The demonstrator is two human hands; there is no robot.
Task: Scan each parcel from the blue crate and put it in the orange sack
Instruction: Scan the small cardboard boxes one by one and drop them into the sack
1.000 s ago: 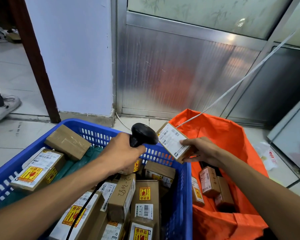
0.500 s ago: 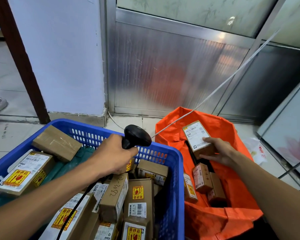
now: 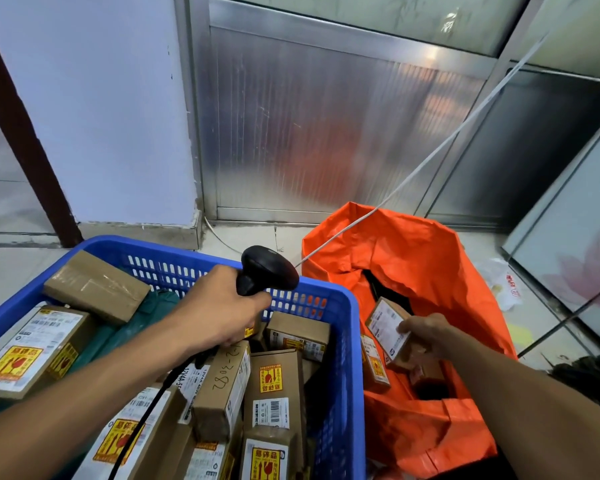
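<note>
A: Nearest, the crate (image 3: 343,341) is full of parcels waiting. What's the left hand (image 3: 219,313) doing?

B: Its grip is wrapped tight round the scanner (image 3: 264,271), held above the crate's far rim. Leave it there, ready.

A: And the right hand (image 3: 426,337)?

B: Fingers clamped on a small box (image 3: 387,329), label up, low inside the sack (image 3: 413,258) mouth, just above the boxes lying in there.

A: So how should it go in?

B: I'd say lower it onto the pile and only then open the fingers. A drop could knock the others, and some parcels in the crate carry fragile stickers. Keep clear of the white cord (image 3: 430,161) that runs into the sack's far edge.
</note>
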